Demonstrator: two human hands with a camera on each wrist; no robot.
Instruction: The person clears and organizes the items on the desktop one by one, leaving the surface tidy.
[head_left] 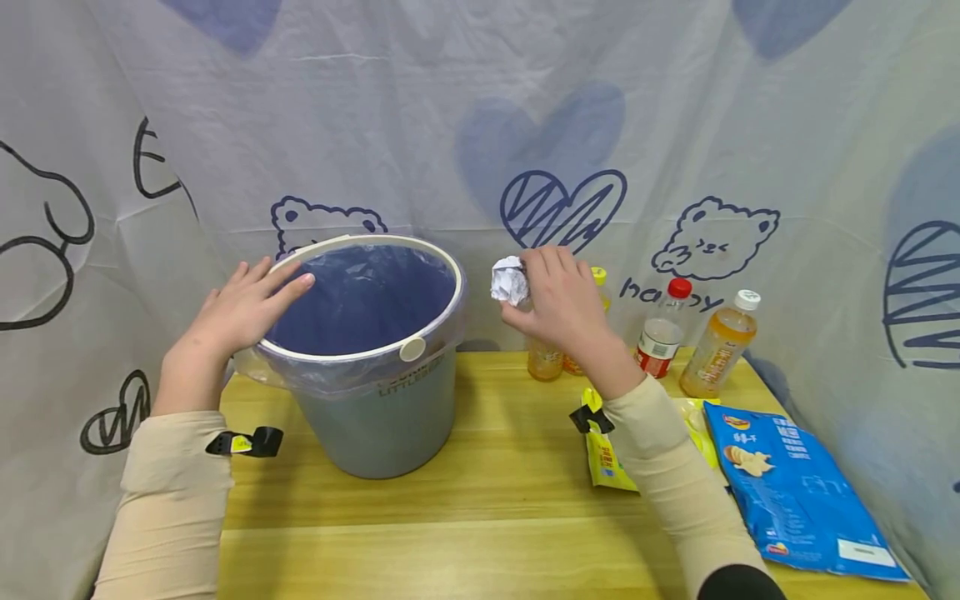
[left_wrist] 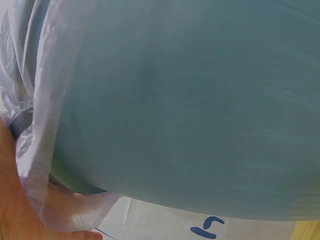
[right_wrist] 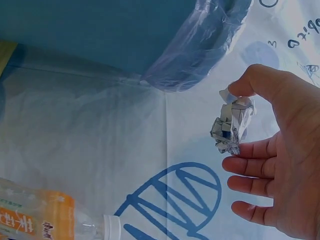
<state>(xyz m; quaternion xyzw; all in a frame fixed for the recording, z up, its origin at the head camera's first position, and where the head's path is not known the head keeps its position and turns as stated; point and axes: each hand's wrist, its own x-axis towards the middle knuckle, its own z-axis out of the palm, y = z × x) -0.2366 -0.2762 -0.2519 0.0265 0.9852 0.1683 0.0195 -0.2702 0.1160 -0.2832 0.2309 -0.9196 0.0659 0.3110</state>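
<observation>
while the left hand (head_left: 238,310) lies with straight fingers on the near-left rim of the grey bin (head_left: 390,408), the right hand (head_left: 558,302) holds a crumpled paper ball (head_left: 510,281) up in the air, just right of the bin's mouth. the right wrist view shows the grip well: thumb and forefinger pinch the ball (right_wrist: 231,125), the other fingers spread loose below it. the bin stands on the wooden table (head_left: 487,492), lined with a thin plastic bag (head_left: 360,300) folded over a white rim ring, and what shows of its inside looks bare of rubbish. so, judging from this, the liner is fitted and the bin is steadied, the paper is lifted but not yet over the opening; it sits beside the rim, not above it. the drop is not yet done. right of the hand, at the far edge of the table, stand drink bottles, one with a red cap (head_left: 663,333) and one with a white cap (head_left: 720,343), and nearer lie a yellow packet (head_left: 603,458) and a blue crisp bag (head_left: 795,492), untouched.
</observation>
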